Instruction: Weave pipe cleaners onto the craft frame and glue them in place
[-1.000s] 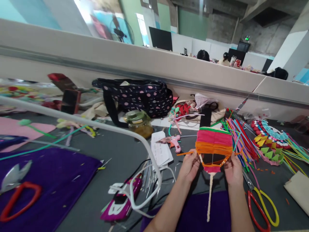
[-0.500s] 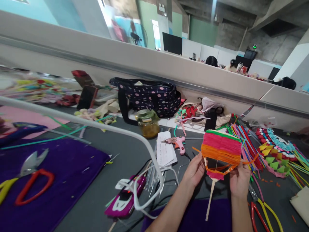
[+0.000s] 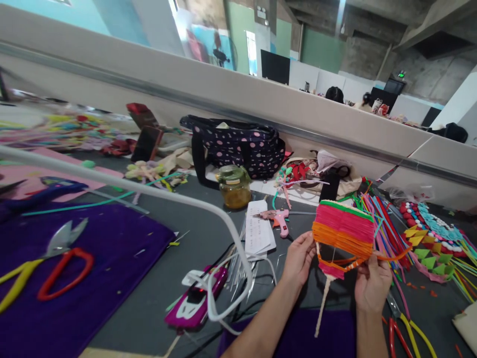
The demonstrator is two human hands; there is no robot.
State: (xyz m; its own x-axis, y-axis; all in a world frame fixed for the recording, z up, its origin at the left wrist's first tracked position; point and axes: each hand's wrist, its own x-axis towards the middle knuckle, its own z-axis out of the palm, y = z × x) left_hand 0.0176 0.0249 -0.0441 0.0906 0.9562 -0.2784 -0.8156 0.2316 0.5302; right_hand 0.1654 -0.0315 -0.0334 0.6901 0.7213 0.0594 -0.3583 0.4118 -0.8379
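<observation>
Between my two hands is a fan-shaped craft piece point(image 3: 343, 229) made of pipe cleaners, with green, pink and orange bands, an open gap lower down and a pale stem pointing down. My left hand point(image 3: 301, 256) pinches its left edge beside the orange band. At the opposite edge, my right hand point(image 3: 373, 281) has its fingers closed on the frame, where a loose orange pipe cleaner point(image 3: 398, 254) sticks out to the right. Below the piece lies a purple cloth point(image 3: 316, 333).
A pink glue gun point(image 3: 280, 221) rests by white paper point(image 3: 257, 238). Scissors lie at right point(image 3: 400, 323) and left point(image 3: 63, 243). A white bent tube point(image 3: 186, 201) crosses in front. Pipe cleaners point(image 3: 387, 223), a glass jar point(image 3: 234, 189) and a dotted bag point(image 3: 242, 146) stand toward the partition.
The view has shifted slightly, so the surroundings sit farther right. Both hands still hold the craft piece in nearly the same pose; my right fingers have moved a little along its edge.
</observation>
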